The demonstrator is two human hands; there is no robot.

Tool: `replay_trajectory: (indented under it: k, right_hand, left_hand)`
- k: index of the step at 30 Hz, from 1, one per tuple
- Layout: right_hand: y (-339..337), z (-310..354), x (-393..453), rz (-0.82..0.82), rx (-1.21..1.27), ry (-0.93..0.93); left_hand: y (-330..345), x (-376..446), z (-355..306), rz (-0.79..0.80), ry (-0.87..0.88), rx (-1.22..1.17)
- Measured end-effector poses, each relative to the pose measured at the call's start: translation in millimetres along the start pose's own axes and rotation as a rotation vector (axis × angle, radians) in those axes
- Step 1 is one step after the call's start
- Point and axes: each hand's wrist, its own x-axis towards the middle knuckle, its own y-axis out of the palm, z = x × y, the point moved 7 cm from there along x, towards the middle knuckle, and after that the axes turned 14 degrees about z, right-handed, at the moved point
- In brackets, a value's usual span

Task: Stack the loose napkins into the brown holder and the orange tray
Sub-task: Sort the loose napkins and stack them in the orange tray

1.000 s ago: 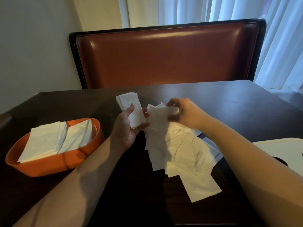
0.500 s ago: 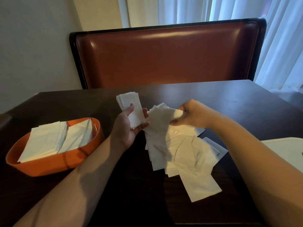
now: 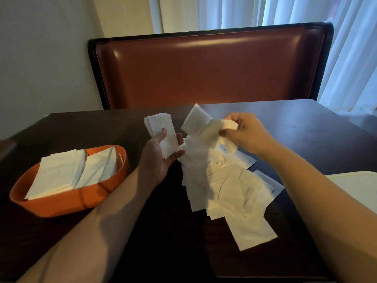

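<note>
Right hand [image 3: 244, 133] now higher than half second ago, single white paper napkin [image 3: 201, 122] lifted clear of loose white napkin pile [image 3: 224, 180] on dark desk [image 3: 306, 131]; fingers [image 3: 226, 132] pinch its right end, long axis roughly left-right, free end pointing up-left. Left hand [image 3: 161, 156] grips small upright napkin stack [image 3: 161, 129]. Orange oval tray [image 3: 71, 203] left, holding napkins

The dark table [image 3: 306, 129] carries the orange tray [image 3: 67, 203], loose napkins [image 3: 228, 186], and a white lid [image 3: 355, 186].
</note>
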Motion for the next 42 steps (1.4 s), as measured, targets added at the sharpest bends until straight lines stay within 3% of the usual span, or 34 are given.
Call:
replay_trajectory:
  k: [4,10,13,18,22,26,29,35,39,42]
  right_hand:
    - [0,1,-1,-0.096,0.23,-0.038]
    - [33,0,1,0.05,0.417,-0.05]
    - [49,-1,1,0.123,0.462,-0.017]
    - [47,-2,1,0.132,0.225,0.05]
    - [43,2,1,0.074,0.173,-0.009]
    - [36,7,0,0.006,-0.106,-0.036]
    - [30,10,-3,-0.056,-0.148,-0.067]
    - [3,7,-8,-0.24,0.267,-0.064]
    - [18,14,-8,-0.025,0.647,-0.107]
    - [32,13,-5,-0.009,0.592,-0.106]
  left_hand:
    - [-2,2,1,-0.023,-0.033,0.048]
    - [17,-4,2,0.26,-0.035,-0.032]
    - [21,-8,0,0.276,0.001,-0.001]
    - [10,-3,-1,0.138,0.035,0.116]
    - [13,-3,-1,0.133,0.065,0.199]
    - [9,-2,-1,0.105,0.071,0.203]
    - [3,-2,-2,0.063,0.056,0.217]
    - [4,-6,-2,0.057,0.032,0.291]
    - [4,-6,-2,0.07,0.044,0.324]
    - [8,-7,-1,0.11,0.04,0.323]
